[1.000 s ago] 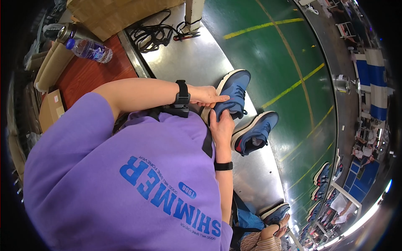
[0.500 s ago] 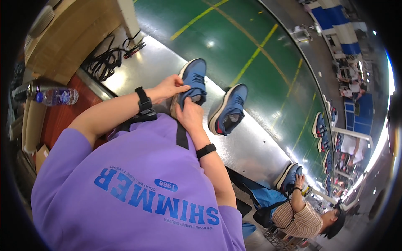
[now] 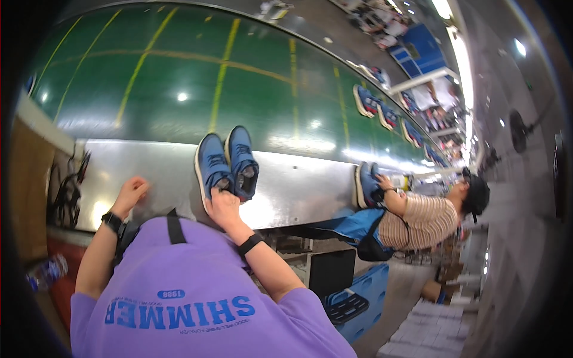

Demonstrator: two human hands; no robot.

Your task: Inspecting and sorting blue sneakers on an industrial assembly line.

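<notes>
A pair of blue sneakers with white soles stands side by side on the metal ledge in front of me, toes pointing away. My right hand (image 3: pixel 223 207) grips the left sneaker (image 3: pixel 211 157) at the heel opening, and its fingertips are partly hidden in the collar. The right sneaker (image 3: pixel 242 161) stands close against it, untouched, with something grey inside its opening. Off to the left, my left hand (image 3: pixel 133 192) hovers over the ledge with its fingers curled together and nothing visible in them.
Beyond the metal ledge (image 3: pixel 298 179) runs a green conveyor belt (image 3: pixel 179 89) with yellow lines. Black cords (image 3: pixel 65 191) lie at the ledge's left end; a plastic bottle (image 3: pixel 48 272) is below. A co-worker (image 3: pixel 418 218) at right handles blue sneakers (image 3: pixel 366 185). More sneakers (image 3: pixel 388 116) stand along the belt.
My left hand has let go of the left sneaker and moved away to the left. The two sneakers now stand closer together. The view has swung to the right.
</notes>
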